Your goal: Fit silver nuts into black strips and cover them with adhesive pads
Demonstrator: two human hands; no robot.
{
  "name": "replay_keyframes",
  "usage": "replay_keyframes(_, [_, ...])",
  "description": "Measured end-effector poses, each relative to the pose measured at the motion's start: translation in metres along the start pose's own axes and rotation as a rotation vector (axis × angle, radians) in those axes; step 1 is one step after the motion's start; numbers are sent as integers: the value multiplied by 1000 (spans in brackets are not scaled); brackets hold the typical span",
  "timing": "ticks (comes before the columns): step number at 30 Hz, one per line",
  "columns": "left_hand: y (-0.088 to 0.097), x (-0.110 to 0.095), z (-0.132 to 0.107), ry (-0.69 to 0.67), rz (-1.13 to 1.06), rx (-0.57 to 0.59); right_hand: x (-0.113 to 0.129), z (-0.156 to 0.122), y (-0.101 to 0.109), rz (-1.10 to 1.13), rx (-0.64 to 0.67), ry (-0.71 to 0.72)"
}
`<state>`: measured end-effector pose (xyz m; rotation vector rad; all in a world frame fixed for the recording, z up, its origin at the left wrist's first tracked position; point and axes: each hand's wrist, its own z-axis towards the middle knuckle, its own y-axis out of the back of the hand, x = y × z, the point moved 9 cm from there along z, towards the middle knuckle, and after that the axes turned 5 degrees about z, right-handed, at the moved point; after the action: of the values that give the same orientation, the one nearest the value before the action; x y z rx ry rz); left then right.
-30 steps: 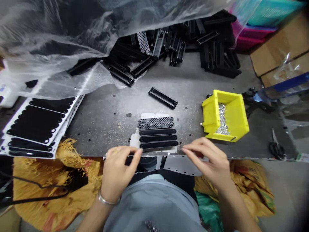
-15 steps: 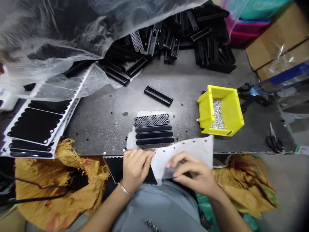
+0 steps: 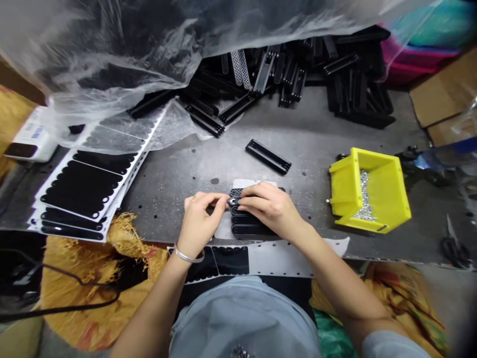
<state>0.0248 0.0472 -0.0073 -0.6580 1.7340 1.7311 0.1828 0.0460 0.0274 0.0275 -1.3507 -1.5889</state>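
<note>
Over a short row of black plastic strips (image 3: 249, 229), both hands meet at its left end. My left hand (image 3: 201, 216) pinches the tip of a thin black sticker strip (image 3: 233, 201) between thumb and forefinger. My right hand (image 3: 274, 205) has its fingers closed on the same sticker strip from the right, hiding most of it. A lattice-patterned strip (image 3: 236, 192) shows just behind. Under the row lies a pale sheet (image 3: 222, 231). The sticker sheet (image 3: 281, 258), part black and part bare white, lies along the table's front edge, untouched.
A yellow bin (image 3: 383, 199) of small metal pieces stands at right, with scissors (image 3: 454, 246) beyond. One slotted black part (image 3: 268, 156) lies mid-table. More sticker sheets (image 3: 82, 186) lie left. Behind are piled black parts (image 3: 279, 74) under plastic film (image 3: 112, 44).
Both hands have left the sticker sheet and moved forward to the row of strips, now pinching a sticker strip there. The sheet lies flatter at the table edge. The camera view has shifted.
</note>
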Motion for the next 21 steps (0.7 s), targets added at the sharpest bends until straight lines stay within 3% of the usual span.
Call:
replay_keyframes(6, [-11, 4, 2, 65, -84, 25, -5, 1, -1, 78, 5, -55])
replay_keyframes(9, [-12, 5, 5, 92, -80, 33, -5, -5, 10, 42, 2, -75])
replay_keyframes(15, [-13, 7, 6, 81, -79, 42, -46, -44, 50, 234, -89, -411])
replay_keyframes(18, [-14, 7, 9, 68, -67, 39, -56, -51, 53, 286, -158, -421])
replay_keyframes(21, [-15, 5, 12, 53, -70, 55, -57, -50, 47, 293, -145, -388])
